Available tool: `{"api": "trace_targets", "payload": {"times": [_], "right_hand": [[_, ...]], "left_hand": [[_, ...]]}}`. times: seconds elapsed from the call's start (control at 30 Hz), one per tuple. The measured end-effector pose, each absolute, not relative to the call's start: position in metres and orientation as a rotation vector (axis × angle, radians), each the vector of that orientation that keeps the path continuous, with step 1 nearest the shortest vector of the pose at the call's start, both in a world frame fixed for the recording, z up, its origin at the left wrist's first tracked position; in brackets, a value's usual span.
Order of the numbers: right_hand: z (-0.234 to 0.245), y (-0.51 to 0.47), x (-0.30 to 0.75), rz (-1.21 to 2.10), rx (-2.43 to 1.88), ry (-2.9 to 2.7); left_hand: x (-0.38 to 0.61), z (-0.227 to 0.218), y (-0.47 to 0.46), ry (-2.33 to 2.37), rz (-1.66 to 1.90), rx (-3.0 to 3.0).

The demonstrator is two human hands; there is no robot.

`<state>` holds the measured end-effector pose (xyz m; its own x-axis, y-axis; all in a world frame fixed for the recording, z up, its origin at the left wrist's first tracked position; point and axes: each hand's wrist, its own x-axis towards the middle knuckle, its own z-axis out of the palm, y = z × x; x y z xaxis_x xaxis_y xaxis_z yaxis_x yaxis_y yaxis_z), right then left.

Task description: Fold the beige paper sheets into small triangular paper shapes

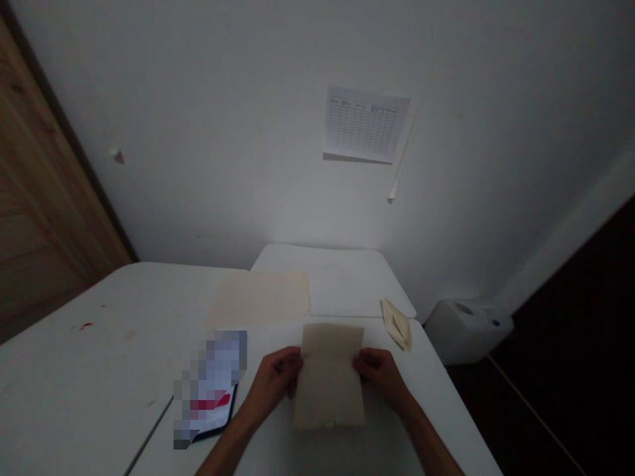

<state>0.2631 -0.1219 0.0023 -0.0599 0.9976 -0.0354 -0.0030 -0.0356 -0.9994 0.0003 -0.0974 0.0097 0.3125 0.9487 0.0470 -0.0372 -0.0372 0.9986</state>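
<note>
A beige sheet of paper point(330, 387) with a crease across its upper part is held up over the white table, facing me. My left hand point(280, 371) pinches its left edge between thumb and fingers. On the opposite edge, my right hand point(378, 370) grips the paper in the same way, at about the same height. A small folded piece of cream paper point(397, 325) lies beyond my right hand. Flat on the table at the back left is a larger cream sheet point(260, 297).
A phone point(215, 420), partly blurred out, lies left of my left forearm. The white table point(99, 370) has a seam and a few red marks. A white plastic container point(466, 330) stands on the floor at right. A printed chart point(366, 124) hangs on the wall.
</note>
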Motion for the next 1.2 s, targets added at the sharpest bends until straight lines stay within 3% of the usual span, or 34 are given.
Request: {"api": "trace_targets", "payload": {"times": [0.67, 0.93, 1.2], "right_hand": [[0.009, -0.121, 0.258, 1.21, -1.223, -1.307], [0.007, -0.119, 0.255, 1.066, -1.317, -1.204], [0.012, -0.123, 0.232, 0.96, -1.308, -1.075]], "left_hand": [[0.002, 0.016, -0.1, 0.972, 1.119, 1.526], [-0.005, 0.022, -0.111, 1.069, 1.31, 2.3], [0.017, 0.019, -0.13, 0.847, 1.134, 3.028]]}}
